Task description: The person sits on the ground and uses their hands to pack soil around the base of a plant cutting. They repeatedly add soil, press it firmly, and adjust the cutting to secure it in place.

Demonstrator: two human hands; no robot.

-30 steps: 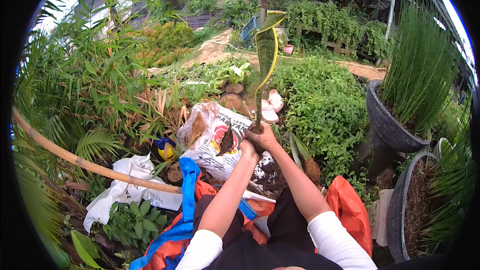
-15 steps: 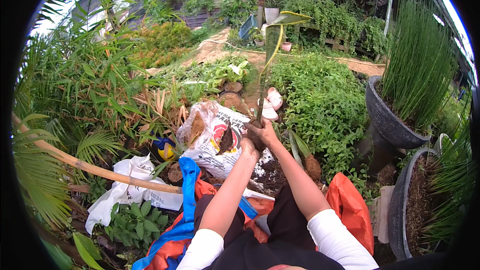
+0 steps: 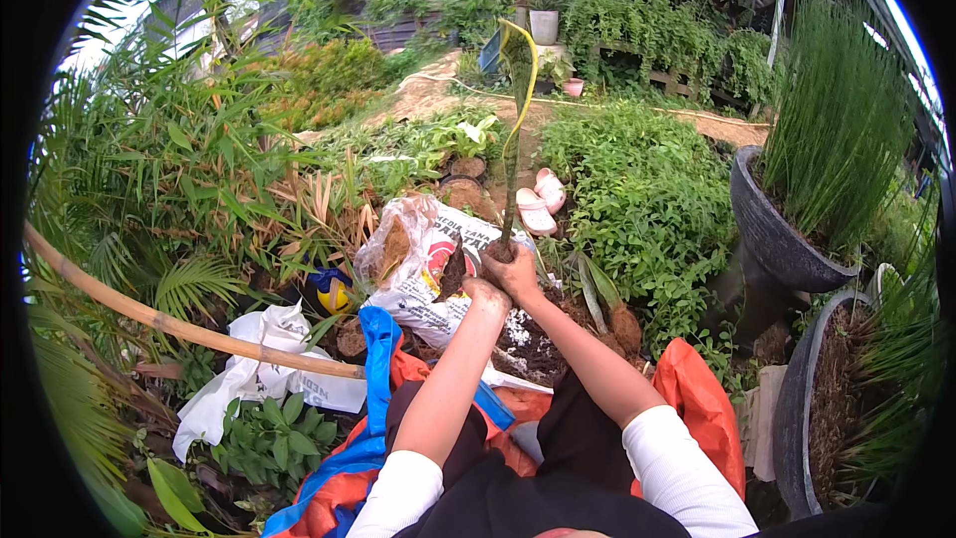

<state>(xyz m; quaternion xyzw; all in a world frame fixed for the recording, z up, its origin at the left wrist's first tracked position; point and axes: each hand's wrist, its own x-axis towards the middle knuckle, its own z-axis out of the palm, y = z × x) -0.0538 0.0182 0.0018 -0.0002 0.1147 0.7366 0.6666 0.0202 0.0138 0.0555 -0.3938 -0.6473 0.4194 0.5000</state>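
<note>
garden greenery (image 3: 637, 169) surrounds the plant (image 3: 511, 154) beside the white sack (image 3: 406, 314), leaf tip (image 3: 510, 26) just swung left, so seemingly turned, right hand (image 3: 516, 277) gripping the root ball (image 3: 501, 251); i can't tell whether left hand (image 3: 486, 296) grips.

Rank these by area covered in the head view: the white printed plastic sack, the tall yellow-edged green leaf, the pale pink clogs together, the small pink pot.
1. White sack
2. Green leaf, long but narrow
3. Pale pink clogs
4. Pink pot
</note>
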